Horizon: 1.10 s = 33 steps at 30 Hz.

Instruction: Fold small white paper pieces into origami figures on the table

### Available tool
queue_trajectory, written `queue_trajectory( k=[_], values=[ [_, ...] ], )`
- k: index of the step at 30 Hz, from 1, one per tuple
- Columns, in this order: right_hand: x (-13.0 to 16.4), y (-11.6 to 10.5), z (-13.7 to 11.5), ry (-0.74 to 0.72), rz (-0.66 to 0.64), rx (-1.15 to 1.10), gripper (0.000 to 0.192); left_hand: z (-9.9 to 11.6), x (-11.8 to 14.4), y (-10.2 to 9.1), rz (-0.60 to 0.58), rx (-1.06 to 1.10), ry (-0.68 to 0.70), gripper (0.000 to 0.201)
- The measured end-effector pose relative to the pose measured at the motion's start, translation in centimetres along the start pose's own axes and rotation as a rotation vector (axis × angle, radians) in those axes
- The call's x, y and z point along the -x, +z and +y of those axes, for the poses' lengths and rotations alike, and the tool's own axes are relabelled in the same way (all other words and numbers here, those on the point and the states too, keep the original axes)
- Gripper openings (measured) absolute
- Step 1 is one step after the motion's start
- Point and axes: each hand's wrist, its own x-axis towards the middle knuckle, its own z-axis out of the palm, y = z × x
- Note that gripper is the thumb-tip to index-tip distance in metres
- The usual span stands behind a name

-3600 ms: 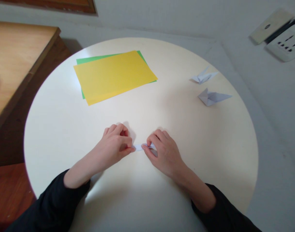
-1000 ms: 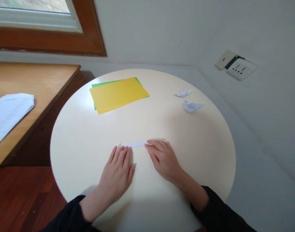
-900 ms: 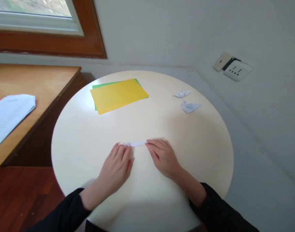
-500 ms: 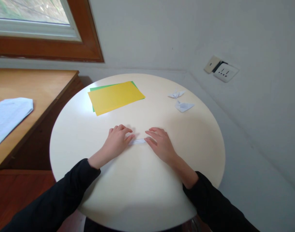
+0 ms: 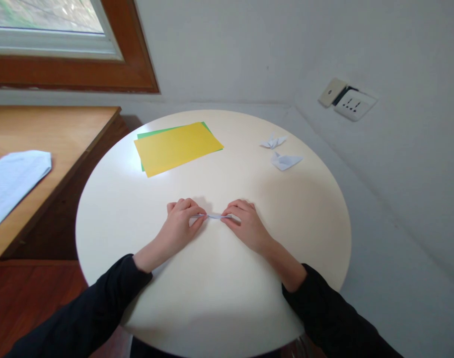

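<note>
1. Centrally, a narrow white paper strip (image 5: 213, 216) lies on the round cream table (image 5: 219, 298), a little nearer the person than the table's middle.
2. Left hand (image 5: 180, 223): curled, its fingertips pinching the strip's 9 o'clock end. The wrist runs back toward 7 o'clock into a black sleeve (image 5: 89, 318).
3. Right hand (image 5: 245, 226): also curled, fingertips closed on the strip's 3 o'clock end; its forearm leads off toward 5 o'clock.
4. The strip spans the small gap between the two hands; it looks folded lengthwise, though it is too thin to be sure, and I cannot tell whether it rests flat on the table or is lifted slightly.
5. From the strip, at about 11 o'clock and well apart, a yellow sheet (image 5: 178, 146) lies on top of a green sheet (image 5: 152, 132), of which only an edge shows.
6. At about 1 o'clock, near the table's far rim, sit two small folded white paper figures: one farther (image 5: 272, 141), one nearer (image 5: 285, 161), just beside each other.
7. Off the table at 9 o'clock stands a wooden desk (image 5: 44, 129) with a printed white paper (image 5: 11, 181) on it.
8. On the wall at 2 o'clock is a white socket plate (image 5: 353, 104).
</note>
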Motion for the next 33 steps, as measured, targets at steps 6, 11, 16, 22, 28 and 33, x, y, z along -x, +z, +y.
queue_trajectory(
  k=[6,11,16,22,28,33],
  values=[
    [0.0,-0.1,0.1,-0.035,0.021,0.003,0.009,-0.3,0.0,0.2,0.017,-0.037,0.039,0.019],
    [-0.1,-0.1,0.2,-0.043,0.017,-0.001,0.009,-0.6,0.0,0.2,-0.027,-0.062,0.037,0.015],
    [0.0,-0.1,0.2,-0.073,0.037,0.015,0.007,-0.9,-0.1,0.4,-0.054,-0.074,0.013,0.018],
    [-0.2,-0.3,-0.1,-0.165,0.052,0.122,0.009,-1.0,-0.2,0.7,-0.078,-0.092,0.004,0.019],
    [-1.1,-1.1,-0.9,-0.177,-0.099,0.215,0.011,-0.4,-0.4,0.2,-0.126,-0.115,-0.032,0.018],
    [-2.0,-1.8,-1.2,-0.141,-0.236,0.202,0.015,-0.3,-0.5,0.2,-0.124,-0.1,-0.049,0.017]
  ],
)
